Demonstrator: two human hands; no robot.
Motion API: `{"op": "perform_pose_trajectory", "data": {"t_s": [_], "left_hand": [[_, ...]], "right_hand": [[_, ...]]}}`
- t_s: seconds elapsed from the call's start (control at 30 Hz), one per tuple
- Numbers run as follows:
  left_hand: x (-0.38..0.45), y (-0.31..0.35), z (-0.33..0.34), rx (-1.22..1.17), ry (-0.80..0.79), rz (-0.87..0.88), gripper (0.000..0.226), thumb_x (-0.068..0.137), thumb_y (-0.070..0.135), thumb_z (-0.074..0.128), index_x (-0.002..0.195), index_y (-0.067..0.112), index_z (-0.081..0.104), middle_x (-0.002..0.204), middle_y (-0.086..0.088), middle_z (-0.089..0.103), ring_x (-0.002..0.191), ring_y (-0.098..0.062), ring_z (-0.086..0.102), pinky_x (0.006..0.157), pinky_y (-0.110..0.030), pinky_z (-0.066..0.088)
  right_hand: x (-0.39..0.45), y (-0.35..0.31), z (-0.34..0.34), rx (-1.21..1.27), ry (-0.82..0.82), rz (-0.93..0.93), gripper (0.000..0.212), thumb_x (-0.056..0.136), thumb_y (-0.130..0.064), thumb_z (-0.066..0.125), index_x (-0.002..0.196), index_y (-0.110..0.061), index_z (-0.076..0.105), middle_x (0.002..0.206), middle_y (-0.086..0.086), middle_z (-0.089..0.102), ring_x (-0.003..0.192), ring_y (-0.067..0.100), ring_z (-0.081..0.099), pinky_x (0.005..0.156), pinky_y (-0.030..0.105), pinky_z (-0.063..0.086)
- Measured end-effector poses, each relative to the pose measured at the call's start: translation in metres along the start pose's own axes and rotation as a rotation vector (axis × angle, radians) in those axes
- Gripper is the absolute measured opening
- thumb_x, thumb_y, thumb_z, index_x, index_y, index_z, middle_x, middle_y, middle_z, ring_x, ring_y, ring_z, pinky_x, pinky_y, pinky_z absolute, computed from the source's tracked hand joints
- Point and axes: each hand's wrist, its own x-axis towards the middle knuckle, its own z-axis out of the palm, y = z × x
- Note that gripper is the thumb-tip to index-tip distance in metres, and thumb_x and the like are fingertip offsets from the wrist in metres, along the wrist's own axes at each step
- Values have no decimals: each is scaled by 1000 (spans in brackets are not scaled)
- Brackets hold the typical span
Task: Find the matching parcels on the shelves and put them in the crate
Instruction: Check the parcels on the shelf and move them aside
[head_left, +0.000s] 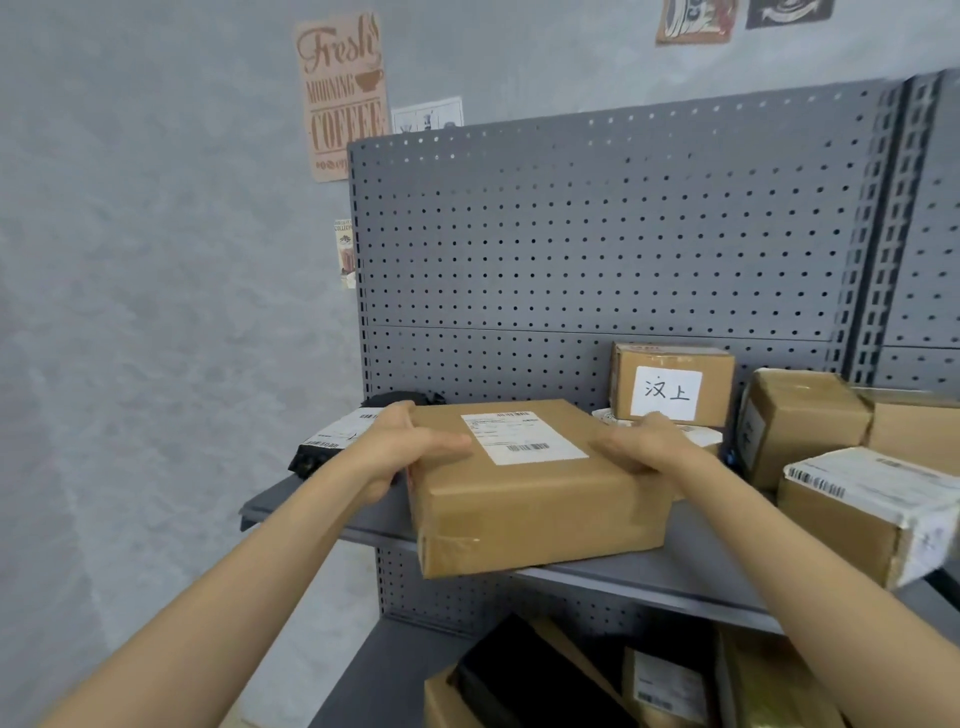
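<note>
A flat brown cardboard parcel (530, 499) with a white shipping label on top sits at the front of the grey metal shelf (649, 577), its near edge jutting over the shelf lip. My left hand (400, 447) grips its left side, thumb laid across the top. My right hand (644, 441) grips the right side in the same way. Behind it stands a small brown box (675, 384) bearing a white handwritten label. No crate is in view.
A black parcel (332, 441) lies left of the held one. Several brown boxes (800, 421) and a labelled one (872, 509) crowd the shelf's right end. More parcels (550, 680) fill the lower shelf. A grey pegboard (597, 234) backs the shelving; a wall stands to the left.
</note>
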Motion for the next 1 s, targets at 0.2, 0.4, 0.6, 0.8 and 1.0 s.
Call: {"op": "perform_pose_trajectory", "data": {"t_s": [0.2, 0.4, 0.6, 0.8, 1.0], "left_hand": [[3, -7, 10, -6, -7, -126, 61, 67, 21, 82, 115, 6, 47, 100, -5, 63, 87, -16, 61, 62, -25, 48], [4, -3, 18, -41, -29, -160, 81, 63, 22, 85, 128, 14, 38, 91, 0, 57, 81, -19, 63, 50, -26, 51], [15, -4, 7, -4, -42, 14, 98, 60, 27, 85, 141, 23, 30, 92, 18, 48, 84, -7, 58, 53, -20, 49], [37, 7, -20, -1, 4, 231, 119, 47, 33, 87, 146, 32, 22, 131, 9, 41, 106, -10, 49, 76, -20, 42], [63, -14, -35, 1, -99, 173, 118, 42, 38, 88, 143, 32, 28, 125, 9, 45, 94, 2, 51, 65, -19, 43]], "right_hand": [[-23, -3, -9, -71, -149, 107, 68, 82, -47, 62, 135, -10, 40, 131, 10, 46, 101, 26, 48, 77, 37, 42], [-38, 3, -13, 42, -214, 153, 79, 74, -49, 71, 137, -17, 35, 129, 9, 44, 105, 34, 51, 76, 49, 48], [-43, 15, -13, 297, -200, 79, 84, 71, -32, 79, 140, -25, 31, 90, -8, 47, 77, 14, 50, 65, 40, 49], [-46, 1, 3, 482, -23, -90, 103, 64, -23, 84, 146, -27, 23, 135, -1, 46, 114, 22, 53, 89, 43, 51], [-43, -2, 24, 430, -68, -93, 102, 67, -28, 81, 146, -30, 17, 143, -1, 34, 125, 23, 43, 98, 43, 45]]}}
